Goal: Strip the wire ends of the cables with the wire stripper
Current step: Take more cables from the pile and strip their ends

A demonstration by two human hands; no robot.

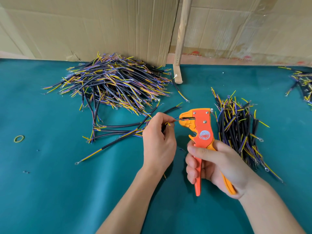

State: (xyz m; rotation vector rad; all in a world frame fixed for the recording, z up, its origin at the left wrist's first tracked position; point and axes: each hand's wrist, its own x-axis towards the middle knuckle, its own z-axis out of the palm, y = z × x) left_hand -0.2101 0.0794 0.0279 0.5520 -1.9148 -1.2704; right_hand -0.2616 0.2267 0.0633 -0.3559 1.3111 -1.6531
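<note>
Left hand (158,141): fingers pinch wire (174,121), its end in stripper head at 3 o'clock.
Right hand (214,164): fingers gripping wire stripper (200,130) handles.

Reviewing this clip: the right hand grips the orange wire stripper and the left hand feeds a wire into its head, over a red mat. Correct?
Not quite: the head view shows a teal mat, not red. The right hand does grip the orange wire stripper, the left hand feeding a wire.

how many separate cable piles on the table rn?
3. Big pile at the back left by the cardboard, a smaller pile right of the wire stripper, and one at the far right edge, partly cut off.
</note>
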